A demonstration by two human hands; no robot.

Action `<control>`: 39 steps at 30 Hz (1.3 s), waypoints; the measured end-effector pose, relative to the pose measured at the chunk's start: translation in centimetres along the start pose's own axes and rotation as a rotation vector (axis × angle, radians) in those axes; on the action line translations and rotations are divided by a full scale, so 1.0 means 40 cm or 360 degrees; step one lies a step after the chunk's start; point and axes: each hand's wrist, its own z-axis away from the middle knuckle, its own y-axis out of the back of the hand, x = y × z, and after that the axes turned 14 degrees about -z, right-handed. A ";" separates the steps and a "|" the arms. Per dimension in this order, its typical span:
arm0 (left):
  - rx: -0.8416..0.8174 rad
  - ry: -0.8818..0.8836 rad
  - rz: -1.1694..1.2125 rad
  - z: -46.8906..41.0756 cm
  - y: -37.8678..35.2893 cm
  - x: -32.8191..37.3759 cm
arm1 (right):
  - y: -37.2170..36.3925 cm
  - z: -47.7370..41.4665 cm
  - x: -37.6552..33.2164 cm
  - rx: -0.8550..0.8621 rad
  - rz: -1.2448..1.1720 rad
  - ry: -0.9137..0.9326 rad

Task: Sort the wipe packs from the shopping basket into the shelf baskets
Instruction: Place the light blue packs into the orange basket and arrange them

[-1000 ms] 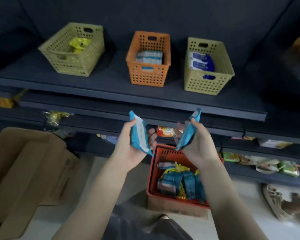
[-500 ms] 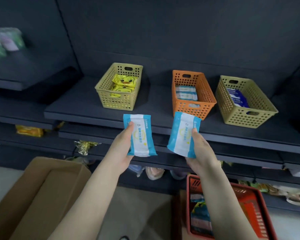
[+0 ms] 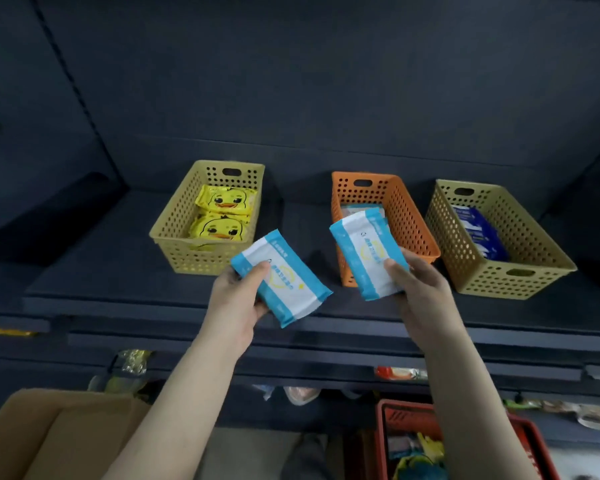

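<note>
Stock as I read it from the head view. Left hand (image 3: 238, 299): thumb on top, fingers beneath, clamped on one light-blue-and-white wipe pack (image 3: 284, 282). It is held above the shelf edge between the left yellow basket (image 3: 174, 230) and the orange basket (image 3: 406, 216), over neither. Right hand (image 3: 420, 289): thumb pressed on the face of a second matching wipe pack (image 3: 366, 254), fingers hidden under it, so a pinch. That pack overlaps the orange basket's near corner in view, and I judge it the closer to dropping in. Sorted already: two yellow duck packs (image 3: 224, 216) in the left yellow basket; at least one light-blue pack (image 3: 355, 207) in the orange basket, mostly hidden behind the held one; dark-blue packs (image 3: 478, 233) in the right yellow basket (image 3: 520, 258), count unclear. Left to do: both held packs, which match the orange basket's stock, plus the remainder in the red shopping basket (image 3: 381, 431) at lower right, where I make out yellow and teal packs but no count. I put the task near its middle. Surroundings: dark shelf (image 3: 101, 271) bearing the three baskets; open cardboard box (image 3: 49, 434) at lower left; loose packets on the lower shelves, one of them red (image 3: 395, 373). Obstructions: none that I can see between either hand and the orange basket, though its narrow mouth may crowd two packs arriving together.
</note>
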 end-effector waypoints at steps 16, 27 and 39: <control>0.0229 0.0077 -0.0087 -0.410 -0.260 0.078 | -0.009 -0.727 -0.105 0.0027 0.1708 0.0311; 0.0057 0.0067 -0.0052 -0.502 -0.250 0.089 | -0.046 -0.829 -0.001 0.0114 0.1748 -0.0091; -0.0055 0.0105 -0.0036 -0.543 -0.239 0.111 | -0.055 -0.790 0.053 0.0276 0.1971 0.0128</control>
